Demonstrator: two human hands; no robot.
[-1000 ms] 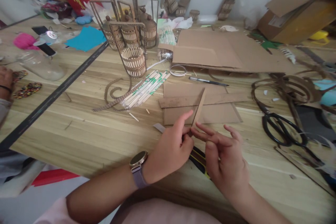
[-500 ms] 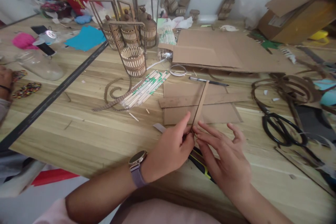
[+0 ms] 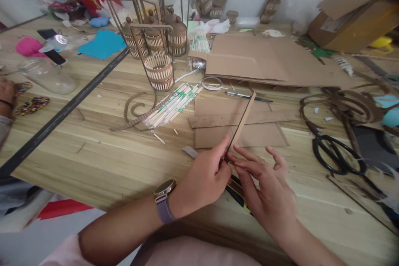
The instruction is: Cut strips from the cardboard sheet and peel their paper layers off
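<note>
A narrow cardboard strip (image 3: 243, 120) slants up and away from between my hands. My left hand (image 3: 202, 178), with a watch on its wrist, is closed around the strip's near end. My right hand (image 3: 268, 191) pinches at that same end with thumb and forefinger, its other fingers spread; the pinched part is hidden. Beneath the strip lie a flat cardboard piece (image 3: 208, 137) and a wider cardboard strip (image 3: 212, 120) across it. A black and yellow utility knife (image 3: 236, 195) lies under my hands, partly covered.
Scissors (image 3: 338, 153) and curled brown strips lie to the right. Wrapped sticks (image 3: 174, 106), a ridged strip (image 3: 134, 122) and small stick baskets (image 3: 158, 72) stand or lie left of centre. A pen (image 3: 249, 97) is behind the cardboard. Another person's hand (image 3: 6, 95) shows at far left.
The strip's far end has swung slightly to the right and leans more. My fingers have shifted a little at the near end, still holding it.
</note>
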